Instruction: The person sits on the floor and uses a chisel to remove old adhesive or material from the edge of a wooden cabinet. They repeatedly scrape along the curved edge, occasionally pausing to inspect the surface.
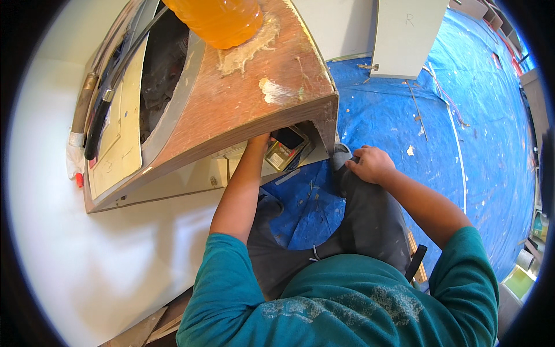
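Note:
My left forearm reaches under the top of a worn wooden workbench (243, 110). The visible part of my left hand (263, 139) is in the open space below, right beside a box (280, 157) with a yellowish printed label. A dark, flat, phone-like object (290, 137) lies at the box's upper side. The bench edge hides the fingers of this hand, so whether it grips anything does not show. My right hand (371, 165) rests over my bent knee in dark trousers, with thumb and forefinger apart and nothing held.
On the bench stands a bottle of orange liquid (222, 23). Along its left side lie a black-handled tool (98, 127) and a wooden-handled brush (82, 110). Creased blue tarp (399, 115) with scraps covers the floor at right. A pale panel (404, 40) leans beyond the bench.

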Demonstrator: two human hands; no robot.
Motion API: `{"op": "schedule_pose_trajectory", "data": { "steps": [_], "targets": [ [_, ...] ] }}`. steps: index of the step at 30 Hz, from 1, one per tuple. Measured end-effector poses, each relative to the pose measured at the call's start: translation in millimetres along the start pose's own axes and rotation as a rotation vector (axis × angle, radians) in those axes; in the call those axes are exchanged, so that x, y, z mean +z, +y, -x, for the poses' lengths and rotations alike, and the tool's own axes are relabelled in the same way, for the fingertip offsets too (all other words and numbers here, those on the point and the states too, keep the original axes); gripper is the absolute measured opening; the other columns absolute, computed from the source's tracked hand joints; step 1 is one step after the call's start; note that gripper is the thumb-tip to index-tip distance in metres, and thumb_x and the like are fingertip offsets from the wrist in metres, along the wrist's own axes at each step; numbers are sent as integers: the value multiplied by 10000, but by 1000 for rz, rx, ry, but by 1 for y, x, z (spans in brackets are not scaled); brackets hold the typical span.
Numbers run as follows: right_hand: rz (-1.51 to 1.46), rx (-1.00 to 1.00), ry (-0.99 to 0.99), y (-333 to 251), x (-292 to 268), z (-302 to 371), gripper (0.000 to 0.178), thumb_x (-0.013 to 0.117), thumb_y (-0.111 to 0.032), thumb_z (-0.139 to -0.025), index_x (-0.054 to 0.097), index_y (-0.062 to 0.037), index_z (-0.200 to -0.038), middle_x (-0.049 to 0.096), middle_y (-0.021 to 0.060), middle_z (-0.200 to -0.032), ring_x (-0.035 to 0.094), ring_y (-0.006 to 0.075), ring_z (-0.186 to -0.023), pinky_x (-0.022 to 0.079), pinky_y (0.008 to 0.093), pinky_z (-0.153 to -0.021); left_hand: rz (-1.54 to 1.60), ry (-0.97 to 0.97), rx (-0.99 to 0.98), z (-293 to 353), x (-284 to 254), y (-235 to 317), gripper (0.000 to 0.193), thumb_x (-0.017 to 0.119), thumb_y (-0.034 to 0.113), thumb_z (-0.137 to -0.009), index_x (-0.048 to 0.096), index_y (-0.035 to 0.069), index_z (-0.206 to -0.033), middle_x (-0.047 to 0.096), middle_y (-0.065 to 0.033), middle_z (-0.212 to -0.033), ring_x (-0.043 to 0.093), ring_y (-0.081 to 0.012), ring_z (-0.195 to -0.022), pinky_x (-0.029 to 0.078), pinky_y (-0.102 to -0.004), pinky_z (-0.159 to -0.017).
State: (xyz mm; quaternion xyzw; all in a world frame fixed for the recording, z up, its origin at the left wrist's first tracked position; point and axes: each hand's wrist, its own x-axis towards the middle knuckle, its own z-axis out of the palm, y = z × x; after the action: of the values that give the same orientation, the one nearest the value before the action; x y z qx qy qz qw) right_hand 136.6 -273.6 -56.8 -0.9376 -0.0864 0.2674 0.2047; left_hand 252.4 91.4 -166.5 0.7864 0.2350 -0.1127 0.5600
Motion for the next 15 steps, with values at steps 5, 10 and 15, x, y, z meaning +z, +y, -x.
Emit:
{"op": "schedule_pose_trajectory", "data": {
  "steps": [5, 10, 15],
  "targets": [
    [-7, 3, -2, 2, 1, -1, 479, 577, -503, -932, 739, -76, -1077, 707, 157, -1143, 642, 356, -1135, 517, 464, -966, -22, -1, 0, -2, 0, 0, 576, 584, 567, -948, 561, 148, -1343, 653, -73, -1193, 689, -231, -917, 605, -397, -684],
    [-9, -2, -8, 1, -1, -1, 470, 584, -499, -929, 744, -74, -1051, 714, 157, -1125, 649, 357, -1120, 521, 466, -958, -34, -6, -7, -2, -1, -3, 584, 582, 572, -947, 560, 144, -1344, 654, -78, -1190, 690, -234, -918, 605, -398, -681],
    [-13, 2, 0, -1, -2, 1, 465, 586, -495, -929, 745, -74, -1049, 717, 157, -1114, 652, 359, -1113, 522, 465, -957, -33, -12, -14, -2, -3, -6, 592, 581, 576, -945, 558, 140, -1345, 654, -83, -1187, 690, -237, -918, 606, -399, -679]
  ]
}}
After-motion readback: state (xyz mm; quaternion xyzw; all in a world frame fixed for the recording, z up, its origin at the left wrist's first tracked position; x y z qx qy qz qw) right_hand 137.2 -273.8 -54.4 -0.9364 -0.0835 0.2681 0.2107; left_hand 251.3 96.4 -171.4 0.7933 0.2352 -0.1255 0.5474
